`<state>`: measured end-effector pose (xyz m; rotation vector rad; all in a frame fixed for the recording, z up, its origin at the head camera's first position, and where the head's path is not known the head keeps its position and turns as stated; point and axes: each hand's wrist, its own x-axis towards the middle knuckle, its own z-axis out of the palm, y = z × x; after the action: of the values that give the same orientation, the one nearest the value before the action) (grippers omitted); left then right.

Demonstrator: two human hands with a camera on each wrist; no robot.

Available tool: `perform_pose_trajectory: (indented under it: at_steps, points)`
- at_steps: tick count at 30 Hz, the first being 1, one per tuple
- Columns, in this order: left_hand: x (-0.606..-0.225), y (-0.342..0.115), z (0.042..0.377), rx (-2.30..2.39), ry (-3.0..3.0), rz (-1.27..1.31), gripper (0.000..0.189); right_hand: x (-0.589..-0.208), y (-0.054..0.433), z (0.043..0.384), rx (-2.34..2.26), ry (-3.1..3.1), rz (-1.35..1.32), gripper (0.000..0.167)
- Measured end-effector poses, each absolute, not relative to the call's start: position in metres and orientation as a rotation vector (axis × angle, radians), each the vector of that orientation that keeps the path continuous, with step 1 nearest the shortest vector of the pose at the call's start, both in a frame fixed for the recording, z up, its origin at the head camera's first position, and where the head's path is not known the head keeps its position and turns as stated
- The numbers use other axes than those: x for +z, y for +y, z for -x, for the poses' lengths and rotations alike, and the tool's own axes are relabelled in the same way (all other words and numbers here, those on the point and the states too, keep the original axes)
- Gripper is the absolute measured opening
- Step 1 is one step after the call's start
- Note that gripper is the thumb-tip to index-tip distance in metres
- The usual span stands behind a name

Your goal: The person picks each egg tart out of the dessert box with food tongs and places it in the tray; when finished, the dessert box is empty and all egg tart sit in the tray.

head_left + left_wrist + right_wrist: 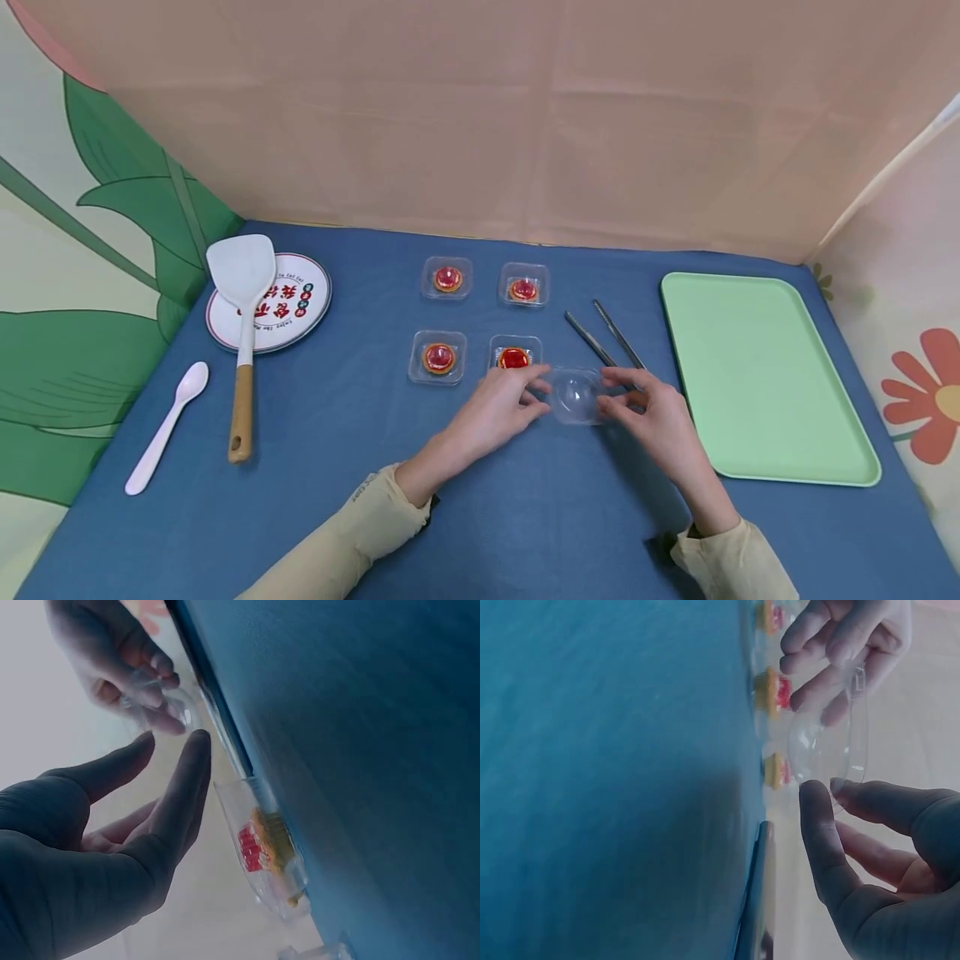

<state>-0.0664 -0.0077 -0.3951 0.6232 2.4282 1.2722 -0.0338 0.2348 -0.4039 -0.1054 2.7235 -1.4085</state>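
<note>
Between my hands, above the table, is a clear plastic lid [576,397] with a rounded bulge in its middle. My right hand [651,414] pinches its right edge between thumb and fingertips, as the lid [829,746] shows in the right wrist view. At the opposite edge is my left hand [504,406], thumb and fingers extended and apart, fingertips right at the rim. Just beyond the left fingers sits a clear box with a red-topped tart [513,358], partly covered by the hand. Another boxed tart [438,358] stands to its left.
Two more boxed tarts, one at back left [448,279] and one at back right [523,289], form the rear row. Metal tongs [617,333] lie beyond my right hand, beside a green tray [772,379]. At left, a white spatula [242,271] overlaps a plate [311,292], near a white spoon [167,427].
</note>
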Motion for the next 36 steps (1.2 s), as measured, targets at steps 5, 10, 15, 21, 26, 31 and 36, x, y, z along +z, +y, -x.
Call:
perform_pose_trajectory:
  at_steps: [5, 10, 15, 21, 26, 31, 36]
  points:
    - [-0.399, -0.001, 0.067, 1.189, 2.413, -0.640, 0.056, -0.409, 0.238, 0.033, -1.327, 2.776, 0.112, 0.041]
    - [-0.401, 0.001, 0.069, 1.092, 2.448, -0.677, 0.057, -0.412, 0.238, 0.035, -1.259, 2.793, 0.133, 0.043]
    - [-0.402, 0.004, 0.068, 1.000, 2.493, -0.713, 0.055, -0.414, 0.237, 0.036, -1.220, 2.795, 0.182, 0.045]
    - [-0.402, 0.005, 0.067, 1.001, 2.497, -0.715, 0.059, -0.413, 0.236, 0.035, -1.197, 2.798, 0.189, 0.049]
    - [-0.399, -0.001, 0.065, 1.062, 2.486, -0.643, 0.064, -0.409, 0.233, 0.033, -1.196, 2.807, 0.174, 0.041]
    - [-0.394, -0.025, 0.067, 1.165, 2.482, -0.576, 0.061, -0.405, 0.232, 0.032, -1.198, 2.832, 0.195, 0.038]
    - [-0.382, -0.058, 0.070, 1.253, 2.530, -0.518, 0.053, -0.394, 0.227, 0.038, -1.130, 2.924, 0.219, 0.035]
